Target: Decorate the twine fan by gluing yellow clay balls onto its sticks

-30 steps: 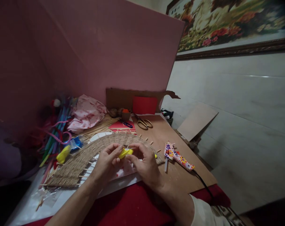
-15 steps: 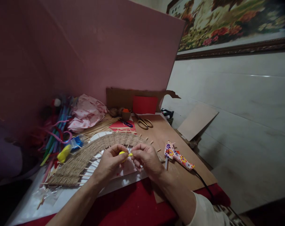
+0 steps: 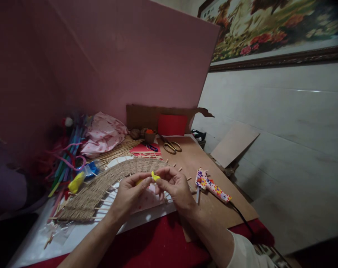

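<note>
Over the woven fan-shaped twine piece (image 3: pixel 85 191), both hands meet at their fingertips. My right hand (image 3: pixel 176 188) pinches a small curved bit of yellow modelling clay (image 3: pixel 155 176) between thumb and fingers. My left hand (image 3: pixel 131 193) is closed, its thumb and forefinger close to that bit, and more yellow shows behind its fingers. Thin wooden sticks stick out from both curved edges of the woven piece. Beneath the hands lies a pink dotted cloth (image 3: pixel 146 201), partly hidden by them.
To the right, a flower-patterned glue gun (image 3: pixel 212 186) with a black cord rests on brown board (image 3: pixel 230 210). Gold-handled scissors (image 3: pixel 171 147) lie farther back. At left are a yellow clay lump (image 3: pixel 76 182), a blue packet (image 3: pixel 91 169), pipe cleaners (image 3: pixel 64 163) and crumpled pink cloth (image 3: pixel 104 132).
The yellow bit between the fingertips has risen slightly and now curves upward in my right fingers. My right hand has turned a little, its fingers lifting; my left hand has barely moved.
</note>
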`<action>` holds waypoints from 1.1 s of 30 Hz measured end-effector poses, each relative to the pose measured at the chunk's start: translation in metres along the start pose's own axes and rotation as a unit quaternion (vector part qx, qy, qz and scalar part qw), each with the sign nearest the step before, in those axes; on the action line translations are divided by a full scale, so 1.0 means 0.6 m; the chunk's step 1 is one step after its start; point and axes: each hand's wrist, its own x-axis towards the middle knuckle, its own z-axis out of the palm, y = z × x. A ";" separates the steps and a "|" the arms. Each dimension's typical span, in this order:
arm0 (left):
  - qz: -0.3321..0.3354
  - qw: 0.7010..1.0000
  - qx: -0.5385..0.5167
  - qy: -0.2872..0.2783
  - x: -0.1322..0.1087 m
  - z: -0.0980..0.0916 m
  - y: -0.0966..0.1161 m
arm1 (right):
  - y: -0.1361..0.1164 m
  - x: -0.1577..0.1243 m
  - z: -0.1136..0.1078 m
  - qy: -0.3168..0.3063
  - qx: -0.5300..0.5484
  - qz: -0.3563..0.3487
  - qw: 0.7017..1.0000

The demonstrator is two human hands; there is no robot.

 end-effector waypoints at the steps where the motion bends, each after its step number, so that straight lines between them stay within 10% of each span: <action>1: 0.011 1.000 0.020 0.001 0.000 -0.001 0.000 | 0.000 0.000 0.001 0.004 -0.008 -0.002 1.000; 9: 0.154 0.968 0.196 -0.030 -0.014 0.000 0.027 | 0.004 -0.004 0.004 0.014 -0.096 -0.046 0.994; 13: 0.068 0.993 0.093 0.009 -0.016 0.004 0.023 | 0.002 -0.010 0.005 0.050 -0.164 -0.107 0.979; 19: -0.119 0.981 -0.066 -0.139 -0.017 0.009 0.024 | -0.001 -0.014 0.004 0.057 -0.305 -0.249 0.917; 33: -0.154 0.971 -0.140 -0.114 -0.020 0.007 0.035 | -0.005 -0.014 0.006 0.010 -0.299 -0.233 0.925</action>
